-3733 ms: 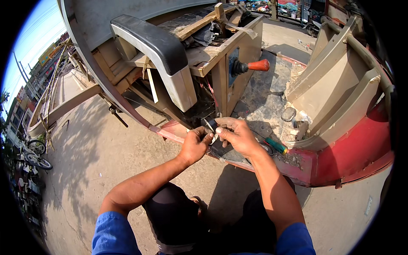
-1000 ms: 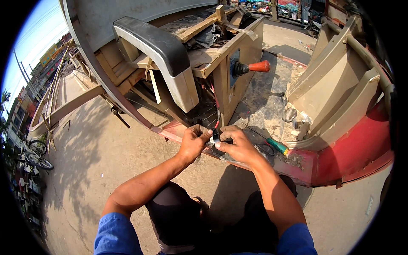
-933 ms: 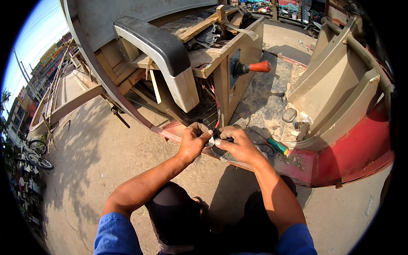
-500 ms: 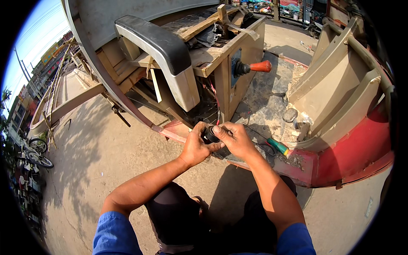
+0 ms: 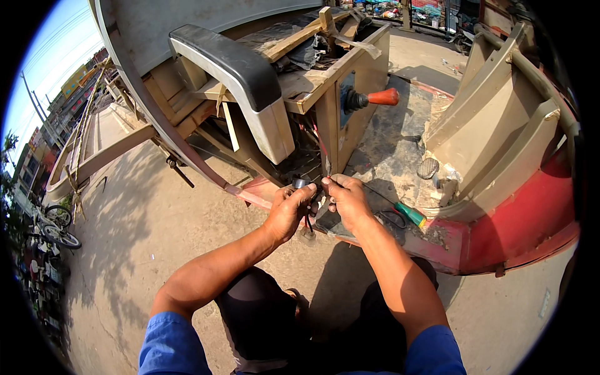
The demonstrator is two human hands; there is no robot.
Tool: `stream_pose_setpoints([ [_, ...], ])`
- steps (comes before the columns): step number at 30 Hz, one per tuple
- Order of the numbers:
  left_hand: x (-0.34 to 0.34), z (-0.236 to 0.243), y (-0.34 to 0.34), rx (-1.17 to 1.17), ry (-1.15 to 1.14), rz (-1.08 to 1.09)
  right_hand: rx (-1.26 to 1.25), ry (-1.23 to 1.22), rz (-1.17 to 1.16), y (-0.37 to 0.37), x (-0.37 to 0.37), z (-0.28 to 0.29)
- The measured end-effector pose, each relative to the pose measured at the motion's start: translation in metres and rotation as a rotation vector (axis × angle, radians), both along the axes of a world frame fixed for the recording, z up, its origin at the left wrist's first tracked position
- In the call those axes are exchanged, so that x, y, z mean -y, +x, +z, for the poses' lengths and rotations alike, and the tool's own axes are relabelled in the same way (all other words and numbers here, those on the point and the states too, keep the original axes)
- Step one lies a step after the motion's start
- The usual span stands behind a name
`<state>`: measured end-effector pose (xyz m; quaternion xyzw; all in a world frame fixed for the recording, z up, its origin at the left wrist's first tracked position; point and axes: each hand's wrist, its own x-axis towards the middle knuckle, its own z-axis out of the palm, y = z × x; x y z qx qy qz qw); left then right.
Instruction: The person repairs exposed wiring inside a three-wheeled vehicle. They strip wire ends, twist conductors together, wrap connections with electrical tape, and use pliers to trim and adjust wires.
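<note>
My left hand [image 5: 289, 209] is closed, with a small black roll [image 5: 300, 184] that looks like electrical tape at its fingertips. A thin black strip hangs below those fingers. Close beside it, my right hand [image 5: 350, 199] pinches the end of a thin red wire [image 5: 324, 149] that comes down from the open front of the beige box [image 5: 367, 119]. The fingers hide most of what lies between the two hands. A screwdriver [image 5: 409, 214] with a green handle lies on the dusty floor plate, right of my right hand.
A red-knobbed lever [image 5: 382, 97] sticks out of the box's side. Left of it is a black-topped grey armrest [image 5: 250, 81]. Beige curved panels [image 5: 500, 125] and a red body edge [image 5: 519, 219] stand to the right. Bicycles [image 5: 59, 228] are at the far left.
Both hands had been together around the black roll. Now the roll sits at my left fingertips, and my right hand has turned and moved slightly up to the red wire.
</note>
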<state>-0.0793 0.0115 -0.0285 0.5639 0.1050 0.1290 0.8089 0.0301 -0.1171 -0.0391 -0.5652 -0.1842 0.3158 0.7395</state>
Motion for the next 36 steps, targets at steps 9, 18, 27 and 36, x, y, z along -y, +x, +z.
stream_pose_setpoints([
  [9,-0.011,0.006,0.001,-0.319,-0.303,-0.084,0.218,0.084,0.013,-0.001,0.000,-0.002],
  [18,-0.005,0.003,0.001,-0.412,-0.150,-0.070,0.427,-0.001,0.013,0.004,-0.001,-0.008],
  [27,-0.006,-0.006,-0.004,-0.082,0.473,0.015,0.410,-0.082,0.029,0.012,0.004,-0.005],
  [36,0.008,0.007,-0.003,0.115,1.129,0.123,0.141,-0.038,0.021,0.011,0.002,-0.005],
])
